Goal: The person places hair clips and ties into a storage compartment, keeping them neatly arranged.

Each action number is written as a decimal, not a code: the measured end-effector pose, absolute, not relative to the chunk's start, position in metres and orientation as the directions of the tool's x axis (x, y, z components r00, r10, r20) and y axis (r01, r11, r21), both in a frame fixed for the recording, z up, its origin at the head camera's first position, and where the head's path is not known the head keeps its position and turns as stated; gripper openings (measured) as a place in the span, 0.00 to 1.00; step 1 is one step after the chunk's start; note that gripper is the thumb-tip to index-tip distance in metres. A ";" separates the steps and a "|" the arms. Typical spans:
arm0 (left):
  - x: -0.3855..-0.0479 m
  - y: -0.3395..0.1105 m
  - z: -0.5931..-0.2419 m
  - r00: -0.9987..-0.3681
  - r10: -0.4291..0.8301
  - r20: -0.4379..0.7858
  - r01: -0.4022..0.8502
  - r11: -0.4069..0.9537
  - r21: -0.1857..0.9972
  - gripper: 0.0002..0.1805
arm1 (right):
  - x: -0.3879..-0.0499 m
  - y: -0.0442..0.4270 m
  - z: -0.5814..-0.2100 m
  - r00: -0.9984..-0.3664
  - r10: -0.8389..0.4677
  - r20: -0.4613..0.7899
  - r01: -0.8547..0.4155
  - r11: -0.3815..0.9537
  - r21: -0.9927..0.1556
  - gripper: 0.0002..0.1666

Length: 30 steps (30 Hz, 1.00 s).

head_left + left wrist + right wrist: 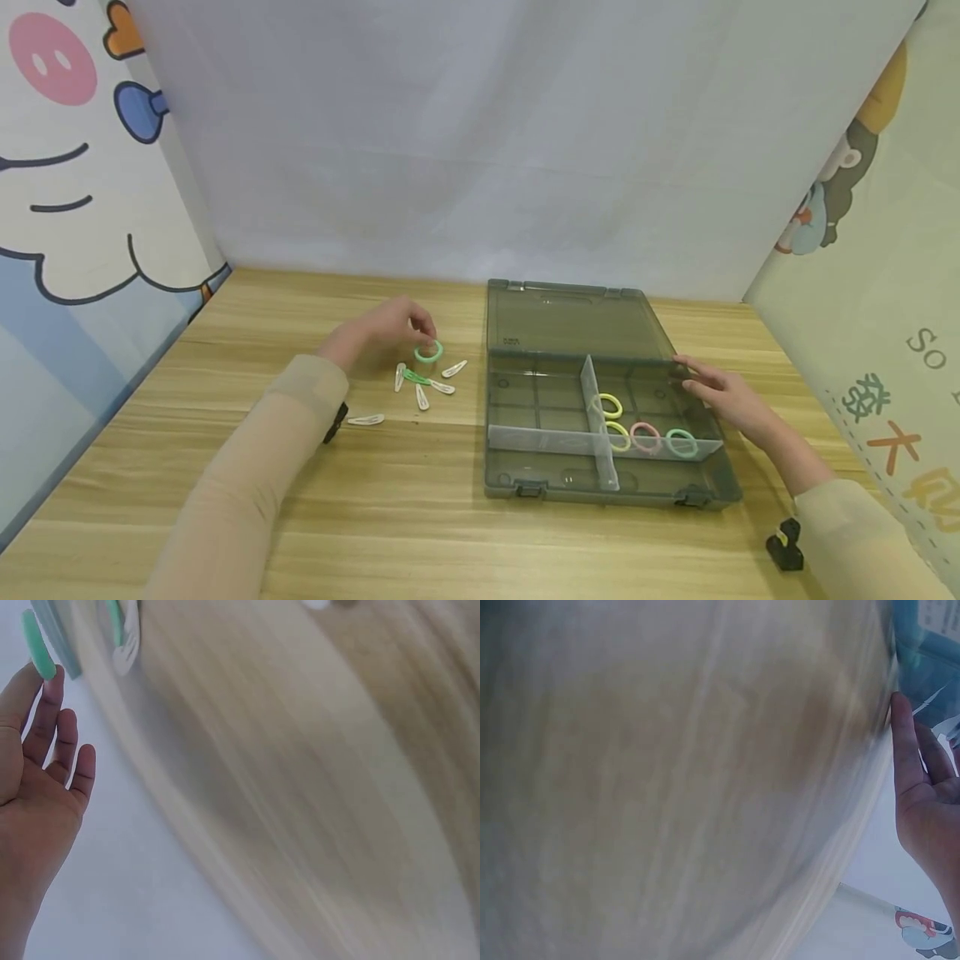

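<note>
In the head view the left hand (395,323) pinches a green ring (429,353) just behind a group of hair clips; the left wrist view shows the ring (39,646) between thumb and index fingertip of the left hand (43,761). White clips (422,397) and a green clip (416,377) lie by it on the table. The right hand (723,398) touches the right edge of a grey divided box (540,493), its fingers extended; the right wrist view shows the right hand (928,780) against the box's side. Inside the box are yellow rings (611,407), a pink ring (645,437) and another green ring (682,443).
The box's lid (577,321) lies folded back toward the rear curtain (480,150). A single white clip (366,420) lies nearer the left forearm. Clear dividers (540,440) cross inside the box. Printed cloths hang at left and right of the wooden table (390,517).
</note>
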<state>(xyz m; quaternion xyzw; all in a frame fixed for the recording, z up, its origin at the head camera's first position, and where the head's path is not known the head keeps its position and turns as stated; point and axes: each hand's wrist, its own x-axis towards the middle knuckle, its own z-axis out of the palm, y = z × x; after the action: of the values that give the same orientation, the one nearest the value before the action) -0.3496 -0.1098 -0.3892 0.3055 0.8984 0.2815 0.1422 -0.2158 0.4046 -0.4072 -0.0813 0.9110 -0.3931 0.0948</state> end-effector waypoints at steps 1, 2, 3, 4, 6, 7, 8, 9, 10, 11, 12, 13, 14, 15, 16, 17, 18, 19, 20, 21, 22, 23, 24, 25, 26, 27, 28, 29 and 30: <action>-0.350 -0.109 -0.387 -0.769 0.633 -0.083 0.474 0.652 0.592 0.02 | -0.215 0.404 -0.407 -0.969 -0.221 -0.110 -0.071 0.677 -0.733 0.35; -0.350 -0.109 -0.386 -0.764 0.640 -0.080 0.482 0.649 0.589 0.03 | -0.215 0.404 -0.407 -0.969 -0.221 -0.111 -0.070 0.676 -0.734 0.35; -0.351 -0.108 -0.384 -0.759 0.647 -0.078 0.490 0.645 0.586 0.03 | -0.215 0.404 -0.407 -0.969 -0.219 -0.112 -0.069 0.676 -0.733 0.35; -0.351 -0.107 -0.383 -0.752 0.654 -0.076 0.499 0.642 0.582 0.03 | -0.215 0.404 -0.407 -0.969 -0.219 -0.114 -0.066 0.676 -0.734 0.35; -0.352 -0.105 -0.380 -0.740 0.669 -0.071 0.515 0.631 0.580 0.04 | -0.215 0.404 -0.407 -0.969 -0.217 -0.116 -0.065 0.678 -0.732 0.35; -0.352 -0.104 -0.378 -0.732 0.678 -0.064 0.529 0.624 0.575 0.04 | -0.215 0.404 -0.407 -0.969 -0.218 -0.115 -0.066 0.678 -0.732 0.35; -0.352 -0.103 -0.377 -0.724 0.688 -0.054 0.543 0.616 0.571 0.04 | -0.215 0.404 -0.407 -0.969 -0.220 -0.114 -0.068 0.677 -0.733 0.34; -0.352 -0.102 -0.375 -0.716 0.697 -0.045 0.555 0.608 0.567 0.04 | -0.215 0.404 -0.406 -0.969 -0.222 -0.112 -0.070 0.676 -0.734 0.34; -0.352 -0.100 -0.374 -0.710 0.703 -0.038 0.566 0.601 0.564 0.05 | -0.216 0.404 -0.406 -0.968 -0.225 -0.112 -0.072 0.674 -0.735 0.34; -0.352 -0.099 -0.372 -0.703 0.711 -0.032 0.575 0.594 0.563 0.05 | -0.216 0.404 -0.406 -0.968 -0.227 -0.111 -0.073 0.674 -0.736 0.34; -0.351 -0.098 -0.371 -0.698 0.715 -0.027 0.582 0.590 0.560 0.05 | -0.216 0.404 -0.406 -0.967 -0.229 -0.111 -0.075 0.671 -0.738 0.34; -0.351 -0.097 -0.369 -0.695 0.718 -0.025 0.587 0.588 0.557 0.05 | -0.216 0.404 -0.406 -0.967 -0.231 -0.111 -0.075 0.670 -0.739 0.34; -0.350 -0.095 -0.367 -0.692 0.721 -0.022 0.592 0.585 0.554 0.05 | -0.216 0.404 -0.405 -0.967 -0.229 -0.112 -0.073 0.669 -0.739 0.34; -0.350 -0.094 -0.365 -0.692 0.722 -0.021 0.594 0.586 0.552 0.05 | -0.216 0.404 -0.405 -0.967 -0.228 -0.113 -0.072 0.671 -0.738 0.34; -0.349 -0.093 -0.363 -0.692 0.722 -0.022 0.594 0.586 0.551 0.05 | -0.216 0.404 -0.405 -0.968 -0.225 -0.115 -0.069 0.673 -0.736 0.34; -0.348 -0.091 -0.361 -0.691 0.722 -0.022 0.595 0.586 0.551 0.05 | -0.216 0.404 -0.405 -0.968 -0.224 -0.117 -0.067 0.674 -0.736 0.34; -0.347 -0.090 -0.359 -0.692 0.722 -0.021 0.595 0.586 0.551 0.06 | -0.216 0.403 -0.406 -0.968 -0.221 -0.118 -0.065 0.676 -0.734 0.35; -0.345 -0.089 -0.356 -0.691 0.723 -0.021 0.595 0.585 0.552 0.06 | -0.215 0.403 -0.406 -0.968 -0.223 -0.118 -0.066 0.677 -0.733 0.35; -0.344 -0.087 -0.354 -0.691 0.723 -0.019 0.594 0.583 0.554 0.07 | -0.216 0.403 -0.406 -0.968 -0.220 -0.117 -0.066 0.679 -0.731 0.35; -0.343 -0.086 -0.350 -0.690 0.723 -0.018 0.594 0.581 0.557 0.07 | -0.216 0.404 -0.406 -0.968 -0.220 -0.118 -0.066 0.681 -0.730 0.35; -0.342 -0.084 -0.348 -0.691 0.722 -0.018 0.593 0.581 0.558 0.07 | -0.216 0.404 -0.407 -0.969 -0.219 -0.116 -0.067 0.682 -0.729 0.34; -0.340 -0.083 -0.344 -0.694 0.720 -0.018 0.589 0.582 0.561 0.08 | -0.216 0.404 -0.407 -0.968 -0.222 -0.114 -0.071 0.681 -0.729 0.34; -0.339 -0.081 -0.341 -0.697 0.717 -0.015 0.587 0.582 0.562 0.07 | -0.216 0.404 -0.407 -0.969 -0.222 -0.113 -0.071 0.680 -0.730 0.34; -0.338 -0.080 -0.339 -0.699 0.715 -0.011 0.588 0.583 0.561 0.07 | -0.216 0.405 -0.407 -0.968 -0.224 -0.111 -0.074 0.680 -0.729 0.34; -0.338 -0.078 -0.336 -0.701 0.713 -0.009 0.587 0.585 0.559 0.07 | -0.216 0.405 -0.407 -0.969 -0.222 -0.112 -0.071 0.678 -0.731 0.34; -0.337 -0.076 -0.333 -0.704 0.710 -0.007 0.586 0.587 0.558 0.07 | -0.215 0.405 -0.407 -0.968 -0.223 -0.111 -0.072 0.678 -0.732 0.34; -0.337 -0.075 -0.331 -0.708 0.707 -0.003 0.585 0.588 0.559 0.07 | -0.215 0.405 -0.407 -0.968 -0.225 -0.111 -0.073 0.677 -0.733 0.34; -0.336 -0.073 -0.329 -0.708 0.706 0.001 0.585 0.586 0.561 0.07 | -0.215 0.405 -0.406 -0.967 -0.227 -0.113 -0.072 0.675 -0.734 0.34; -0.335 -0.071 -0.327 -0.709 0.706 0.006 0.587 0.585 0.560 0.07 | -0.214 0.404 -0.406 -0.967 -0.226 -0.114 -0.071 0.675 -0.734 0.34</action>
<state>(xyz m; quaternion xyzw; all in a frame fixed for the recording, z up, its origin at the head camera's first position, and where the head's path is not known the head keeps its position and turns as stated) -0.3353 -0.0710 -0.3268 0.3657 0.8834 0.2717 0.1093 -0.2144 0.4043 -0.4058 -0.0814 0.9099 -0.3948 0.0981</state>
